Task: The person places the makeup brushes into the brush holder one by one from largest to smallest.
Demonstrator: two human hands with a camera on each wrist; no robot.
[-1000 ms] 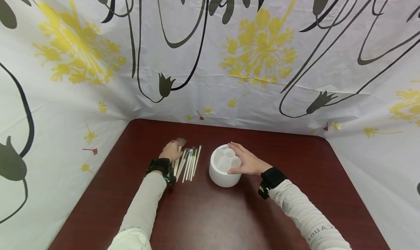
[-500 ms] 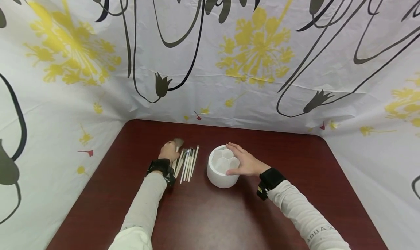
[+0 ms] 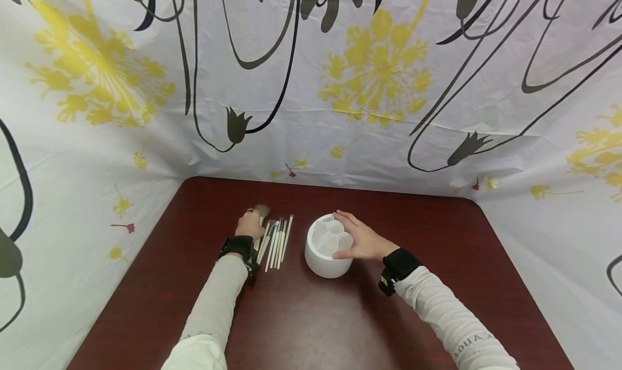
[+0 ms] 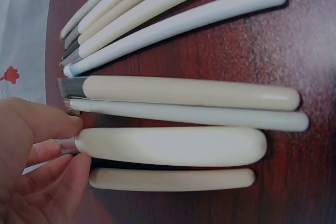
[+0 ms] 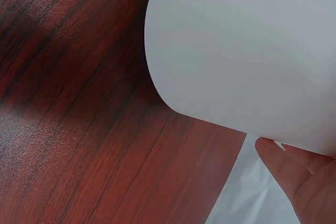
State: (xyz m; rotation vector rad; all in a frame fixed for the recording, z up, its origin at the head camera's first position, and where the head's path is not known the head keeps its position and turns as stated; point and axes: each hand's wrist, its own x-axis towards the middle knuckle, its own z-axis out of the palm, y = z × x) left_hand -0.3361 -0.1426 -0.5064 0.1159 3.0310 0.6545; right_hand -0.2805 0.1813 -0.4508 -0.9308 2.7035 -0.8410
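Note:
My left hand (image 3: 250, 225) pinches a large makeup brush near the base of its bristles. The brush's thick cream handle (image 4: 173, 147) lies just above or on the table; I cannot tell which. Its fluffy head (image 3: 263, 210) shows past my fingers in the head view. Other makeup brushes (image 3: 277, 246) lie in a row to its right, handles toward me. A white round organizer (image 3: 326, 264) with several compartments stands upright right of the brushes. My right hand (image 3: 366, 237) holds its right side, thumb and fingers spread at the rim. The organizer's smooth wall (image 5: 226, 51) fills much of the right wrist view.
The dark red wooden table (image 3: 301, 321) has rounded far corners. A white patterned cloth (image 3: 291, 100) hangs behind it and along both sides. Black straps with cameras sit on both wrists.
The head view has shifted slightly, so the scene slides a little to the left. Both hands stay nearly in place, at the large brush and at the organizer.

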